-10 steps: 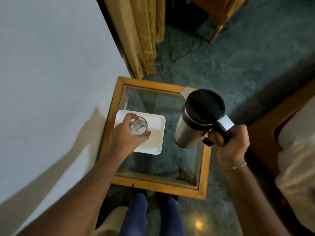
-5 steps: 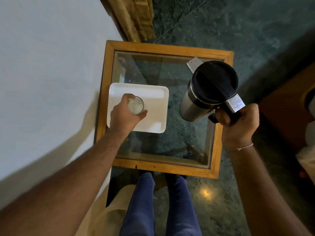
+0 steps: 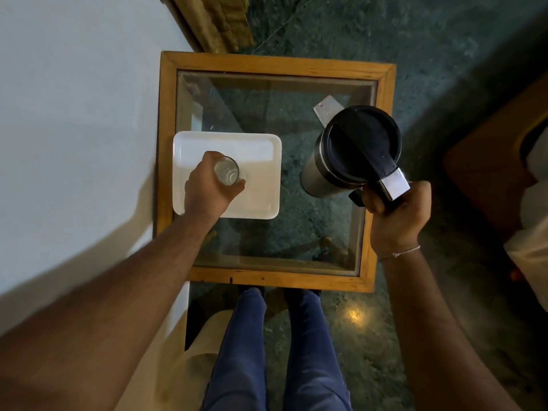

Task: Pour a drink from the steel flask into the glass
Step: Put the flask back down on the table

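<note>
A clear glass stands on a white tray at the left of a glass-topped table. My left hand is wrapped around the glass from the near side. The steel flask, with a black lid and a black handle, is over the right part of the table, roughly upright and leaning slightly. My right hand grips its handle. The flask's spout points away from me, apart from the glass. No liquid is seen leaving the flask.
The table has a wooden frame and stands against a white wall. A curtain hangs beyond it. My legs in blue trousers are at the near edge. Wooden furniture lies to the right.
The camera has tilted downward, so the table sits more squarely in view. Both hands keep their holds; the flask stays over the right of the table and the glass stays on the tray.
</note>
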